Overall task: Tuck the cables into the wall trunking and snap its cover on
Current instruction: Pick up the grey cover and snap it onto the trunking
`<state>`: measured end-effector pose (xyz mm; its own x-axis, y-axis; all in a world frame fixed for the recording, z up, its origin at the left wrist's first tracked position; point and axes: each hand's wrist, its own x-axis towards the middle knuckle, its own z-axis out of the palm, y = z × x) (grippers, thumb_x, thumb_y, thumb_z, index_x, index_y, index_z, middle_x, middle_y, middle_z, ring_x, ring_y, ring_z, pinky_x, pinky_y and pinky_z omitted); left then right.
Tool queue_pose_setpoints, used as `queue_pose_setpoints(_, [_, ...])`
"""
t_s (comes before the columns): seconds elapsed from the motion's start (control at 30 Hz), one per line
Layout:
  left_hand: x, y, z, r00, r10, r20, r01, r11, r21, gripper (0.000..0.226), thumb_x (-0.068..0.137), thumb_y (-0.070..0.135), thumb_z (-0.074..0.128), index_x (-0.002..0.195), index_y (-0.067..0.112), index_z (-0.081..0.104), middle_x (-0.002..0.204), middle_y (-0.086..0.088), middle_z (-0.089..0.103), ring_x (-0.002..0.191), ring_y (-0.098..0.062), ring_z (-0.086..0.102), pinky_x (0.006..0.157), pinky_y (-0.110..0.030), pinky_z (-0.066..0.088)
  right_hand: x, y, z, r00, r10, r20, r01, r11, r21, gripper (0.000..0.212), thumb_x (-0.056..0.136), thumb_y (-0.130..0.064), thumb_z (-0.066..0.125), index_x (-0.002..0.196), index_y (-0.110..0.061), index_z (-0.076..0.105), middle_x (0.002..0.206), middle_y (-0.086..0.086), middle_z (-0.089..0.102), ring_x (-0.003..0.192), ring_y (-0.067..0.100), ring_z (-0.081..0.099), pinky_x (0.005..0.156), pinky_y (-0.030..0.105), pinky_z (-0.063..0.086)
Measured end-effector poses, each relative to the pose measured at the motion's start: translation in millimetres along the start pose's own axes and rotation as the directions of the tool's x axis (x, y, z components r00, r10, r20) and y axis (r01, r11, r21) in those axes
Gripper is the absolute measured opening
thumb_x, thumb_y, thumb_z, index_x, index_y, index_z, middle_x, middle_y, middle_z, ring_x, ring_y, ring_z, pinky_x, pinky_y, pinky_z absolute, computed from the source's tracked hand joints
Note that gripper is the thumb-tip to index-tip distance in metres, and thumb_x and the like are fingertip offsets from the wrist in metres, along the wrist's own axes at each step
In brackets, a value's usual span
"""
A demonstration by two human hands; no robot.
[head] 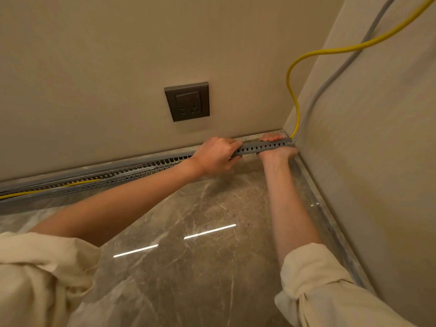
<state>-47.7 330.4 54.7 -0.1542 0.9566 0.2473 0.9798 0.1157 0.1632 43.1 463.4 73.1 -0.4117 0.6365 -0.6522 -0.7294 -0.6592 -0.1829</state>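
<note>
A grey slotted trunking (122, 173) runs along the foot of the back wall into the right corner. A yellow cable (292, 90) and a grey cable (330, 79) drop down the corner into its right end; the yellow cable shows again inside the trunking at the far left. My left hand (215, 155) is closed around the trunking near its right part. My right hand (277, 147) grips the trunking's corner end, fingers over the top and palm below. Between my hands the trunking's top looks closed by a cover; left of my left hand it lies uncovered.
A dark wall socket with a switch (187, 101) sits on the back wall above the trunking. The glossy marble floor (188, 232) has a raised marble skirting (330, 220) along the right wall. Cream sleeves are rolled up on both forearms.
</note>
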Motion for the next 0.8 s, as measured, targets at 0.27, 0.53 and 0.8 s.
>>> queue_pose_setpoints(0.27, [-22.5,-30.3,-3.6,0.971,-0.21,0.118,0.227,0.961,-0.156,0.048,0.085,0.051,0.057,0.123,0.021,0.056,0.11,-0.004,0.07,0.096,-0.024,0.064,0.074,-0.035,0.054,19.1,15.2,-10.5,0.995,-0.103,-0.005,0.102,0.99,-0.1,0.055,0.087,-0.065,0.032,0.091,-0.013,0.051,0.066,0.005,0.052,0.052,0.018,0.049,0.053,0.022,0.046])
queue_pose_setpoints(0.53, [-90.3,-81.7,-11.7,0.898,-0.354,0.261,0.382,0.922,-0.063,0.046,0.083,0.045,0.063,0.118,0.016,0.056,0.107,-0.009,0.07,0.093,-0.029,0.064,0.076,-0.041,0.054,9.6,56.8,-29.8,0.971,-0.239,-0.025,0.135,0.628,-0.766,0.016,0.08,-0.013,0.068,0.085,-0.008,0.053,0.09,0.007,0.061,0.082,0.02,0.057,0.083,0.033,0.046])
queue_pose_setpoints(0.8, [-140.7,-114.3,-27.1,0.846,-0.446,0.292,0.474,0.88,-0.029,0.041,0.078,0.043,0.069,0.108,0.016,0.06,0.098,-0.011,0.07,0.087,-0.031,0.064,0.07,-0.035,0.049,14.2,71.8,-42.7,0.995,-0.093,-0.02,0.045,0.652,-0.757,0.047,0.087,0.001,0.059,0.128,-0.002,0.037,0.128,0.019,0.053,0.112,0.029,0.055,0.1,0.048,0.045])
